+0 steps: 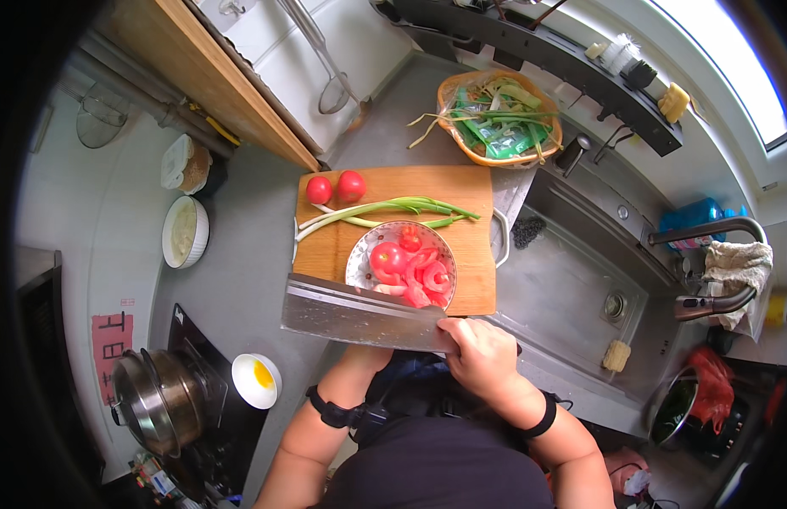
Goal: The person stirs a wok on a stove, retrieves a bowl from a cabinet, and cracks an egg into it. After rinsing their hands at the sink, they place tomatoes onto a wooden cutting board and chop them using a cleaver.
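My right hand [484, 356] grips the handle of a wide Chinese cleaver [362, 318], its blade level across the front of the wooden cutting board [475, 267]. Most of my left hand [367, 358] is hidden behind the blade; what look like its fingertips show at the near rim of a patterned bowl [360, 259]. Inside the bowl are a rounded tomato piece [388, 257] and several peeled or sliced tomato pieces [431, 273]. Behind it, scallions [381, 208] lie across the board. Two whole tomatoes [335, 188] rest at the board's far left corner.
The sink [559, 286] with its faucet [718, 229] is at right. A lined basket of vegetable scraps [441, 105] stands behind. On the left are a ribbed white bowl [201, 232], a small white bowl with egg yolk [247, 389] and a steel pot [161, 401] on the stove.
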The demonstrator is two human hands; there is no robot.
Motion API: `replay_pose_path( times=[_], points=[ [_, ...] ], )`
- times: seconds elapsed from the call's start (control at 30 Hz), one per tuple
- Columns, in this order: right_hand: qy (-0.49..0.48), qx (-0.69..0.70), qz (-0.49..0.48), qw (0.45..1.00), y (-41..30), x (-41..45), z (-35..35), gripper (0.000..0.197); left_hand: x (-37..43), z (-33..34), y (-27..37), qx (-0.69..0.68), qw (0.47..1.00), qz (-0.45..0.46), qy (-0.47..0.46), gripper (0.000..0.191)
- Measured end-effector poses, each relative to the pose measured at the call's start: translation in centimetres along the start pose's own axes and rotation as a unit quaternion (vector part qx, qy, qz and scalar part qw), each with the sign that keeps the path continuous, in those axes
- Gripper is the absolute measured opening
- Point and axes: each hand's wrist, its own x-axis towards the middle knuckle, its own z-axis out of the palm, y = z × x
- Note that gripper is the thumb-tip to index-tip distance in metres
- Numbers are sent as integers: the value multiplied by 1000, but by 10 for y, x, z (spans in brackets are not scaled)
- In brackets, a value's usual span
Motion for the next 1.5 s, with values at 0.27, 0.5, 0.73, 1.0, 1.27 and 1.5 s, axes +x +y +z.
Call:
replay_pose_path(
  times=[0.27,0.5,0.73,1.0,1.27,1.5],
  points=[
    [6,-8,45,999,12,-8,6,21,5,11,6,-78,990,-89,75,49],
    [16,-19,76,997,11,-5,14,18,3,17,15,90,996,8,27,47],
    [11,32,107,994,8,-7,1,20,7,20,36,-136,986,-61,77,38],
    [28,20,-22,999,-10,4,-6,19,7,6,24,-93,986,-128,46,50],
    [23,5,-17,1000,-4,1,-3,20,13,15,20,-145,981,-128,32,46],
    [25,7,-13,1000,-4,1,-5,20,11,20,22,-123,988,-67,66,64]
  ],
)
